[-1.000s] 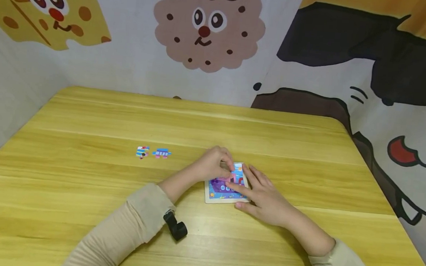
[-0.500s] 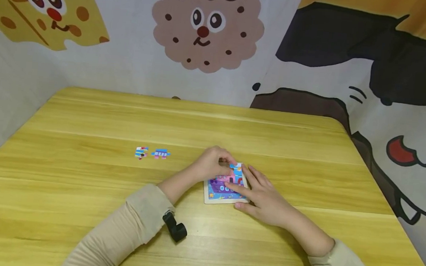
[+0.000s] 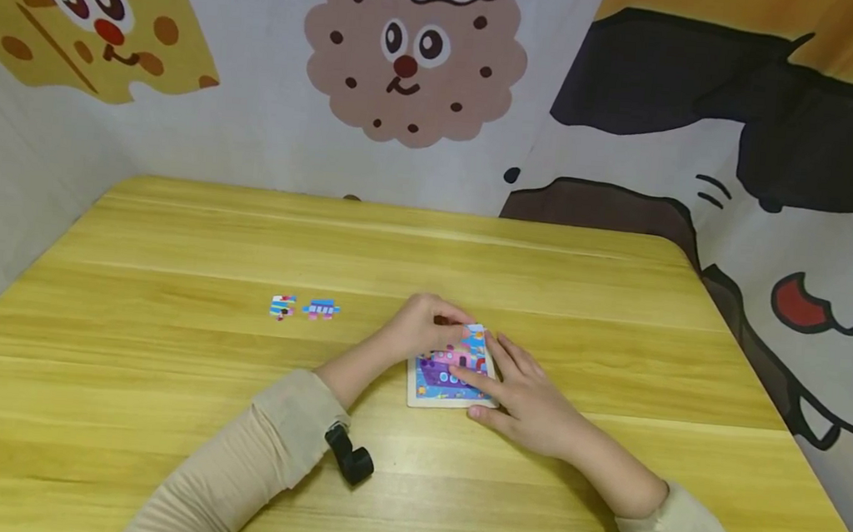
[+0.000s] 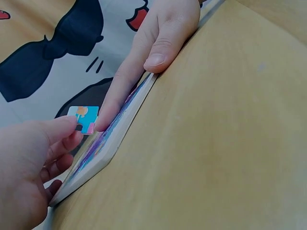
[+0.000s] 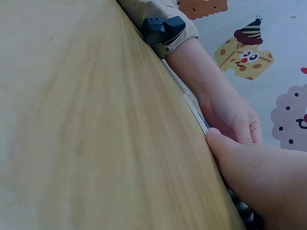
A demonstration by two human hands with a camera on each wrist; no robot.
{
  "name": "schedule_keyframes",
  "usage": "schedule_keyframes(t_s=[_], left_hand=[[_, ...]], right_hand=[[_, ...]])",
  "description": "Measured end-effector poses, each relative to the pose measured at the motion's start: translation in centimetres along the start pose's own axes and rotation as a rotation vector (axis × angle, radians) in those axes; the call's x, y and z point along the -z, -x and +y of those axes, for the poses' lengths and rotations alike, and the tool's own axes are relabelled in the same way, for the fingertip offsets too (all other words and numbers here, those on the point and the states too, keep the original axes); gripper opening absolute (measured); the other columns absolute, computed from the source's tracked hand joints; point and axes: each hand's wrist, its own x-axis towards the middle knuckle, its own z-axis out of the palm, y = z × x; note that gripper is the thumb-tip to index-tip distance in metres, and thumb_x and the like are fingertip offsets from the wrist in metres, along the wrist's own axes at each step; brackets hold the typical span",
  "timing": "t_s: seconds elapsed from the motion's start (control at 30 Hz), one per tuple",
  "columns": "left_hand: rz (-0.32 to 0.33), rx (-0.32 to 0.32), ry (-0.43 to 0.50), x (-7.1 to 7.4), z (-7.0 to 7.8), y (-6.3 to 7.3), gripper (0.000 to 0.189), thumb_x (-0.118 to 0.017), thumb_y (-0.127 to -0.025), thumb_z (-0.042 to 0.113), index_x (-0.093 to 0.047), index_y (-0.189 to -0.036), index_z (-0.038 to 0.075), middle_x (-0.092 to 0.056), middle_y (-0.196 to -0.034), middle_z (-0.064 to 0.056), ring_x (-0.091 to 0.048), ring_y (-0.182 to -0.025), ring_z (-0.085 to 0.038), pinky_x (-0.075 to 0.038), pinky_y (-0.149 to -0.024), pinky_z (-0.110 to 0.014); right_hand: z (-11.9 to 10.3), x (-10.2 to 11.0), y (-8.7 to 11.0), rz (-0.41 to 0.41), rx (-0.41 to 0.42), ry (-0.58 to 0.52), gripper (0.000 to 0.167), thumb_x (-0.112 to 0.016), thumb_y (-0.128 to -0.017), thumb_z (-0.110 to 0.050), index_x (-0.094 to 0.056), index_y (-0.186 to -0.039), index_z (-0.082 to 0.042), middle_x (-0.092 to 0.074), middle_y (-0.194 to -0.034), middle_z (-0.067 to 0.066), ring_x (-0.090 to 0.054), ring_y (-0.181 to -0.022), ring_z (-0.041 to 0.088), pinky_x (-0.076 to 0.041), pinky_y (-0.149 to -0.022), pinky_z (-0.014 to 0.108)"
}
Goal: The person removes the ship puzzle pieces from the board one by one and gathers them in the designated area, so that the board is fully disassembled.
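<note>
We saw the left hand (image 3: 421,328) shift a little, baring more of the pink print on the board (image 3: 440,403). Its grip pinched a piece (image 4: 86,119) at the far side, so we judged it not yet seated. The right hand (image 3: 532,395), fingers straight, rested on the board's right (a blue-purple piece (image 3: 321,309) and a striped piece (image 3: 282,306) lay well left).

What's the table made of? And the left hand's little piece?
The table looks like wood or wood-patterned board, smooth and slightly shiny, with grain streaks and glare. The puzzle piece in the left hand might be thin wood or card: its flat, smooth face looks printed.
</note>
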Motion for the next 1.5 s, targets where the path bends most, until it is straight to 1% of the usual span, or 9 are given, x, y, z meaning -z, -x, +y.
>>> schedule_keyframes(t_s=[0.27,0.53,0.73,0.93,1.03,1.27,1.3,1.37,1.5], left_hand=[[0.028,-0.033,0.034,0.5,0.6,0.2,0.011,-0.069,-0.088,0.011,-0.075,-0.097,0.008,-0.067,-0.086,0.003,-0.057,-0.070,-0.018,-0.050,-0.058,-0.028],[0.039,-0.034,0.044,2.5,1.4,0.6,0.011,-0.071,-0.087,0.012,-0.076,-0.096,0.008,-0.069,-0.083,0.003,-0.053,-0.067,-0.018,-0.044,-0.059,-0.027],[0.057,0.025,0.060,4.4,2.3,1.6,0.012,-0.073,-0.085,0.013,-0.076,-0.096,0.008,-0.070,-0.083,0.001,-0.053,-0.068,-0.018,-0.044,-0.058,-0.027],[0.108,0.087,0.029,6.3,2.0,2.7,0.008,-0.074,-0.085,0.015,-0.076,-0.092,0.011,-0.069,-0.083,0.000,-0.050,-0.068,-0.019,-0.040,-0.057,-0.028],[0.115,0.112,0.003,7.3,1.8,3.4,0.008,-0.073,-0.086,0.015,-0.075,-0.091,0.010,-0.068,-0.085,-0.001,-0.049,-0.070,-0.020,-0.041,-0.058,-0.029],[0.106,0.100,-0.014,9.5,0.7,4.6,0.010,-0.072,-0.087,0.015,-0.075,-0.092,0.008,-0.069,-0.085,-0.003,-0.054,-0.074,-0.021,-0.041,-0.059,-0.029],[0.103,0.104,-0.012,9.8,0.4,4.6,0.010,-0.072,-0.087,0.015,-0.075,-0.092,0.007,-0.069,-0.085,-0.003,-0.054,-0.072,-0.021,-0.040,-0.057,-0.028],[0.095,0.126,-0.014,10.5,0.1,4.8,0.011,-0.072,-0.087,0.016,-0.074,-0.093,0.007,-0.070,-0.084,-0.004,-0.050,-0.060,-0.018,-0.039,-0.050,-0.026],[0.076,0.211,-0.012,11.6,-0.4,5.1,0.013,-0.071,-0.088,0.018,-0.074,-0.095,0.008,-0.069,-0.082,-0.008,-0.037,-0.043,-0.013,-0.032,-0.040,-0.024]], right_hand=[[0.2,-0.2,0.0,0.018,0.020,0.015,0.053,-0.042,-0.097,-0.055,-0.031,-0.148,-0.042,0.002,-0.159,0.013,-0.001,-0.143,0.036,-0.011,-0.109,0.060],[0.2,-0.2,-0.1,0.016,0.012,0.015,0.054,-0.041,-0.096,-0.057,-0.031,-0.147,-0.043,0.000,-0.158,0.014,-0.002,-0.143,0.036,-0.010,-0.109,0.059],[0.3,-0.3,-0.1,0.023,0.007,0.018,0.054,-0.042,-0.096,-0.057,-0.031,-0.147,-0.044,-0.002,-0.158,0.016,-0.004,-0.143,0.037,-0.011,-0.108,0.060],[0.3,-0.3,0.0,0.018,-0.003,0.006,0.054,-0.041,-0.096,-0.059,-0.030,-0.147,-0.046,-0.002,-0.159,0.014,-0.003,-0.143,0.036,-0.011,-0.109,0.059],[0.3,-0.3,0.0,0.017,-0.002,0.011,0.054,-0.041,-0.095,-0.059,-0.030,-0.147,-0.046,-0.001,-0.159,0.014,-0.002,-0.143,0.036,-0.011,-0.109,0.060],[0.3,-0.4,0.0,0.028,0.012,0.024,0.054,-0.041,-0.096,-0.057,-0.029,-0.147,-0.045,-0.002,-0.158,0.016,-0.003,-0.143,0.036,-0.010,-0.109,0.059],[0.3,-0.4,0.0,0.031,0.013,0.024,0.054,-0.042,-0.096,-0.057,-0.030,-0.147,-0.045,-0.002,-0.158,0.016,-0.003,-0.143,0.036,-0.010,-0.109,0.060],[0.4,-0.5,-0.1,0.037,0.014,0.023,0.054,-0.042,-0.096,-0.056,-0.030,-0.147,-0.045,-0.003,-0.158,0.016,-0.004,-0.143,0.037,-0.010,-0.108,0.060],[0.4,-0.5,-0.1,0.044,0.017,0.021,0.054,-0.044,-0.096,-0.055,-0.031,-0.147,-0.044,-0.004,-0.158,0.017,-0.005,-0.142,0.038,-0.011,-0.108,0.061]])
